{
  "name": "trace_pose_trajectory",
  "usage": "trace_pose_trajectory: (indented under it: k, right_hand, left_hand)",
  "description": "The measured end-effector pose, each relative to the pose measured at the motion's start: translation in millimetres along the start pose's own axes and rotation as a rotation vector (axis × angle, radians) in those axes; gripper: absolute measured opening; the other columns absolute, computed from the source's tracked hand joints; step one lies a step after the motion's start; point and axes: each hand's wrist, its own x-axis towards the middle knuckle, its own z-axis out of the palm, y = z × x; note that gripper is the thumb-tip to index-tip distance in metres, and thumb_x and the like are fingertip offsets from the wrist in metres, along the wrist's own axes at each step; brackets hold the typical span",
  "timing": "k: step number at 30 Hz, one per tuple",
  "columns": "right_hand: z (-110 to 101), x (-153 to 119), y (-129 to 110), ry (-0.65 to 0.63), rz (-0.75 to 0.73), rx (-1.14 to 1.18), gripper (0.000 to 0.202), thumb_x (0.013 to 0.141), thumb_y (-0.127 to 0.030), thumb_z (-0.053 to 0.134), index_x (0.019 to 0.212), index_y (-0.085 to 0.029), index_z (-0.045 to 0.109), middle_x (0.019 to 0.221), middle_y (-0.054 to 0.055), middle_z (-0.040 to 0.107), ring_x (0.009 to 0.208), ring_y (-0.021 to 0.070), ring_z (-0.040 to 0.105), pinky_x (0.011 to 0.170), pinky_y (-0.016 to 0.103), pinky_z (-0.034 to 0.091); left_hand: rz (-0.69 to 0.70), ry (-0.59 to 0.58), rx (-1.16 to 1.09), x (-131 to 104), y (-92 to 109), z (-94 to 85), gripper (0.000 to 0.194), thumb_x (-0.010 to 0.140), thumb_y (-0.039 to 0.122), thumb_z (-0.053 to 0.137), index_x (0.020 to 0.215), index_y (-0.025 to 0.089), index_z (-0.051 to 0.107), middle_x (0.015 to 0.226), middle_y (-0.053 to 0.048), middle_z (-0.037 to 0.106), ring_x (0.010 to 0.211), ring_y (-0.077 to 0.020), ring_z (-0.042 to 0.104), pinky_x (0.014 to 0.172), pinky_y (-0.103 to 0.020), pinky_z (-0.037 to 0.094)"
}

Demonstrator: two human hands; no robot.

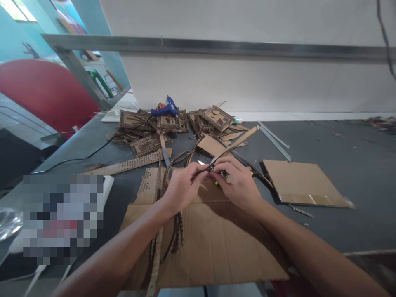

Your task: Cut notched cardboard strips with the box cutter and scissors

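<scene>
My left hand (pixel 182 185) and my right hand (pixel 239 183) meet above a large cardboard sheet (pixel 222 243), fingertips closed together. Between them they pinch a narrow cardboard strip (pixel 236 142), whose free end slants up to the right. A small dark, shiny bit shows at my fingertips; I cannot make out what it is. Just beyond my left fingers a pale pointed tip (pixel 202 162) sticks out, its other end hidden by my hands. Thin corrugated strips (pixel 178 233) hang and curl beside my left wrist over the sheet.
A blue glue gun (pixel 167 108) lies on piled cardboard frames (pixel 148 142) at the back, its black cord running left. Clear glue sticks (pixel 274 142) and a flat cardboard piece (pixel 306 181) lie to the right. A blurred-out object (pixel 63 218) is at left, near a red chair (pixel 43 90).
</scene>
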Motion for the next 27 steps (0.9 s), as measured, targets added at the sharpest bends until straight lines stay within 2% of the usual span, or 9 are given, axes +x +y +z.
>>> trace_pose_trajectory:
  k: [3,6,9,14,19,27]
  right_hand:
    - [2.0,-1.8,1.8,-0.007,-0.014,-0.006,0.010,0.092,-0.013,0.058,0.088,-0.023,0.059,0.097,0.007,0.070,0.091,0.0182,0.069,0.080,0.030,0.056]
    - [3.8,-4.2,3.5,-0.015,-0.024,-0.010,0.010,0.091,-0.014,0.058,0.089,-0.023,0.059,0.101,0.008,0.071,0.094,0.0191,0.070,0.082,0.031,0.056]
    - [4.9,-5.7,4.6,-0.022,-0.038,-0.018,0.009,0.092,-0.014,0.058,0.090,-0.023,0.059,0.102,0.008,0.072,0.094,0.0194,0.070,0.082,0.032,0.056]
    - [4.2,-4.4,3.4,-0.031,-0.049,-0.004,0.012,0.093,-0.014,0.057,0.087,-0.023,0.059,0.098,0.007,0.073,0.091,0.0175,0.070,0.080,0.029,0.056]
    - [1.9,-3.3,2.4,-0.038,-0.050,0.004,0.013,0.095,-0.014,0.056,0.088,-0.023,0.060,0.097,0.007,0.072,0.091,0.0175,0.070,0.079,0.029,0.056]
    - [0.2,-1.6,-1.7,-0.031,-0.025,0.011,0.012,0.094,-0.013,0.056,0.089,-0.023,0.060,0.097,0.007,0.070,0.091,0.0177,0.068,0.080,0.030,0.056]
  left_hand:
    - [-0.063,-0.024,-0.166,-0.5,1.6,1.5,0.021,0.090,0.030,0.063,0.106,0.016,0.067,0.098,-0.008,0.079,0.088,-0.0202,0.077,0.077,-0.028,0.063]
    - [-0.172,-0.029,-0.311,-0.9,2.4,3.8,0.040,0.081,0.034,0.075,0.115,0.015,0.064,0.107,-0.011,0.078,0.102,-0.0239,0.074,0.087,-0.033,0.063]
    - [-0.246,-0.022,-0.367,-0.2,2.6,5.9,0.054,0.074,0.034,0.082,0.121,0.015,0.064,0.109,-0.012,0.077,0.105,-0.0258,0.073,0.092,-0.037,0.062]
    - [-0.297,-0.028,-0.420,2.6,0.9,5.5,0.050,0.077,0.032,0.078,0.121,0.012,0.064,0.107,-0.013,0.078,0.102,-0.0259,0.074,0.090,-0.038,0.063]
    - [-0.155,-0.056,-0.305,2.7,-3.5,2.6,0.039,0.085,0.029,0.069,0.120,0.013,0.068,0.109,-0.010,0.078,0.103,-0.0243,0.074,0.091,-0.036,0.062]
    - [0.132,-0.040,0.086,4.7,-3.2,-3.0,0.033,0.093,0.022,0.058,0.123,0.015,0.069,0.103,-0.008,0.079,0.086,-0.0198,0.077,0.078,-0.027,0.061]
